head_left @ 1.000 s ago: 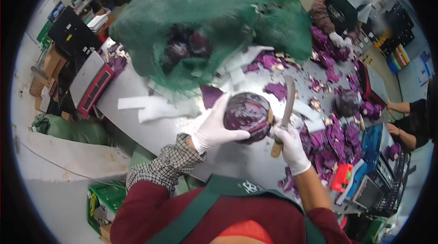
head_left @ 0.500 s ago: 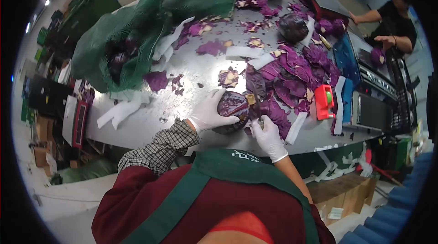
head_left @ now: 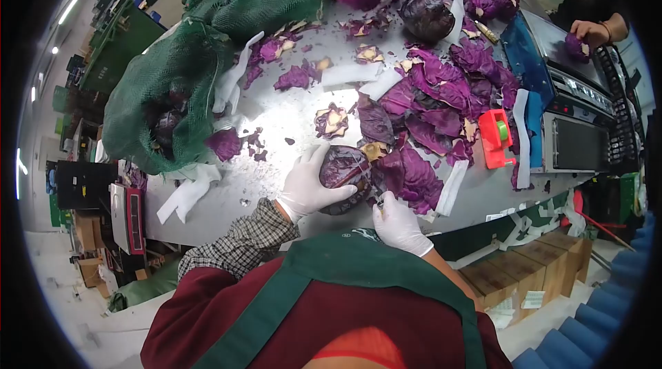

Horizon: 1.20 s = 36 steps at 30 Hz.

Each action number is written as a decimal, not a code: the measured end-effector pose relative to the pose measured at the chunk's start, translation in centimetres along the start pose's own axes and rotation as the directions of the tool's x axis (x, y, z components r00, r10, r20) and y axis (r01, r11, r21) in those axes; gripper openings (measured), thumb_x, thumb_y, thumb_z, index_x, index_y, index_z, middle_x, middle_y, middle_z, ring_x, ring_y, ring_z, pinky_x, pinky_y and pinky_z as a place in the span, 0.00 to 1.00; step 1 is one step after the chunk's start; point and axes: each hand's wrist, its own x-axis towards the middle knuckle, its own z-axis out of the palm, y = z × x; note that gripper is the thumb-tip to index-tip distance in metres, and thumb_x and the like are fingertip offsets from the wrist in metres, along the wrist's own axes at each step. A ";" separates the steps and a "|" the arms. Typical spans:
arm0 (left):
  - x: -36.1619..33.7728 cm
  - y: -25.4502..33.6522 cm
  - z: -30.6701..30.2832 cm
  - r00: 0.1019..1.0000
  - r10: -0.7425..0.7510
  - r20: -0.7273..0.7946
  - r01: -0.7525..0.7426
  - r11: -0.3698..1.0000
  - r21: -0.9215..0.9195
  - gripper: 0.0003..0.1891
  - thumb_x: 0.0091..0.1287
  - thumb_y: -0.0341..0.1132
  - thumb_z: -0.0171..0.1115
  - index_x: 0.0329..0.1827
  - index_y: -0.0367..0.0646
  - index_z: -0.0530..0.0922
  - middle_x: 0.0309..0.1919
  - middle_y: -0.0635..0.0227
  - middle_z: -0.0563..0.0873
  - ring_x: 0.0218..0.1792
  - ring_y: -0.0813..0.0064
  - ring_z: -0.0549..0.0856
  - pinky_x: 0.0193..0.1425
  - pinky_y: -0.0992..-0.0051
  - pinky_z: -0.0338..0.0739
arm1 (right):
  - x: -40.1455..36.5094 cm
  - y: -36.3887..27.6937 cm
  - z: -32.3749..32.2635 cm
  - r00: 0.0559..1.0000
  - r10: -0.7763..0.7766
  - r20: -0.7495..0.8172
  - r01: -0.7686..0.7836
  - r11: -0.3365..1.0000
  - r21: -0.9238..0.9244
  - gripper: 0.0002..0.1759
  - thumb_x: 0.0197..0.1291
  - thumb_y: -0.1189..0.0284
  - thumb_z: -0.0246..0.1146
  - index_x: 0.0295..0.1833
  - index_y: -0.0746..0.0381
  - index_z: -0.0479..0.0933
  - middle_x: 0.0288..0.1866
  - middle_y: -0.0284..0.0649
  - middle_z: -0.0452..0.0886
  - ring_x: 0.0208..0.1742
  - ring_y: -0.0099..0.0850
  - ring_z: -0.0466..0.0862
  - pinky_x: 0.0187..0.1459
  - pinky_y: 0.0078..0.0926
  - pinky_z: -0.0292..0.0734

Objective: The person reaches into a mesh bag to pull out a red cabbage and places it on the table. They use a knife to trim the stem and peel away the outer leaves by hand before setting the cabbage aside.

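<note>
While the left hand [head_left: 307,190] clasps one red cabbage [head_left: 345,170], the right hand [head_left: 398,223] clenches one knife [head_left: 378,203].

Glossy metal table [head_left: 296,124], green mesh sack [head_left: 172,86], white gloves [head_left: 307,186].

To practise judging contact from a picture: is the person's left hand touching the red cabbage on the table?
Touching. The head view shows the left hand with gloved fingers pressed around the red cabbage, no gap.
</note>
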 end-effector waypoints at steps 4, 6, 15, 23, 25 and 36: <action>0.8 0.4 -0.3 0.998 0.040 -0.038 -0.039 0.999 0.036 0.50 0.43 0.56 0.75 0.65 0.31 0.67 0.58 0.48 0.73 0.57 0.49 0.76 0.60 0.60 0.74 | 2.1 -0.5 -0.8 0.979 0.130 0.154 -0.130 0.991 -0.006 0.16 0.64 0.66 0.56 0.49 0.67 0.65 0.33 0.57 0.81 0.38 0.56 0.82 0.42 0.52 0.76; 1.3 0.2 0.1 0.996 0.036 -0.077 -0.037 0.999 -0.007 0.47 0.42 0.55 0.75 0.62 0.33 0.69 0.54 0.49 0.75 0.55 0.49 0.77 0.58 0.59 0.75 | 3.4 -0.6 -1.0 0.975 0.152 0.161 -0.149 0.988 -0.035 0.16 0.63 0.67 0.56 0.48 0.68 0.65 0.33 0.58 0.81 0.38 0.57 0.82 0.42 0.52 0.76; 3.8 0.9 0.8 0.992 0.017 -0.122 -0.012 0.999 0.041 0.40 0.49 0.55 0.71 0.58 0.33 0.75 0.51 0.48 0.79 0.52 0.52 0.82 0.56 0.63 0.77 | 7.3 -0.2 -5.1 0.941 0.099 0.322 -0.063 0.991 -0.121 0.17 0.62 0.71 0.52 0.48 0.76 0.68 0.35 0.66 0.80 0.42 0.60 0.82 0.46 0.51 0.78; 1.3 -0.2 1.4 0.972 0.020 -0.233 -0.022 1.000 -0.010 0.38 0.48 0.51 0.73 0.60 0.35 0.75 0.55 0.48 0.78 0.56 0.54 0.80 0.61 0.65 0.74 | 8.7 1.1 -0.8 0.953 0.084 0.291 -0.037 0.986 -0.161 0.20 0.58 0.73 0.54 0.53 0.75 0.69 0.42 0.63 0.82 0.47 0.56 0.84 0.50 0.49 0.77; -0.5 -1.1 1.5 0.950 0.080 -0.302 -0.107 0.992 -0.073 0.40 0.47 0.48 0.74 0.62 0.35 0.72 0.58 0.47 0.75 0.58 0.52 0.77 0.64 0.63 0.72 | 8.2 1.7 0.4 0.980 0.033 0.197 -0.025 0.999 -0.040 0.17 0.58 0.73 0.53 0.51 0.71 0.69 0.42 0.65 0.81 0.47 0.59 0.82 0.50 0.51 0.76; -8.2 -7.6 4.6 0.885 0.110 -0.453 -0.272 0.911 -0.311 0.48 0.52 0.54 0.71 0.71 0.36 0.61 0.68 0.44 0.63 0.70 0.50 0.65 0.74 0.61 0.59 | 4.1 -3.4 -0.9 0.948 -0.098 0.304 -0.119 0.775 0.620 0.39 0.56 0.76 0.55 0.75 0.56 0.56 0.23 0.33 0.74 0.15 0.19 0.72 0.18 0.19 0.69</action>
